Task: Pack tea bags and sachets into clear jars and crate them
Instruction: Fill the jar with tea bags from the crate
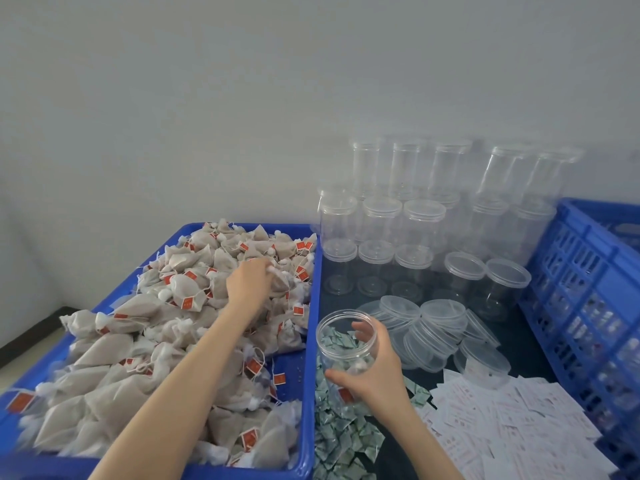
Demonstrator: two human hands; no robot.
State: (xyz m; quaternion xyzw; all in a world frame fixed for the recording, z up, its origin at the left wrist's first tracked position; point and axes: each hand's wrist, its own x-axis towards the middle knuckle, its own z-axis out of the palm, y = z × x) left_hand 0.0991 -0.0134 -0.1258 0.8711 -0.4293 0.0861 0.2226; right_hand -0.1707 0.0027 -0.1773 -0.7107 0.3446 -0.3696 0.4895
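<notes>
Even, soft, diffuse light; shadows faint. Wide-angle bending at the edges. Motion blur at lower left; empty jars (408, 216) at the back look hazy.

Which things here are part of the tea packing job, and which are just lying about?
In use: left hand in the tea bags; right hand holding the open jar; green sachets; blue crate.
Not in use now: white slips, loose lids, capped jars.
</notes>
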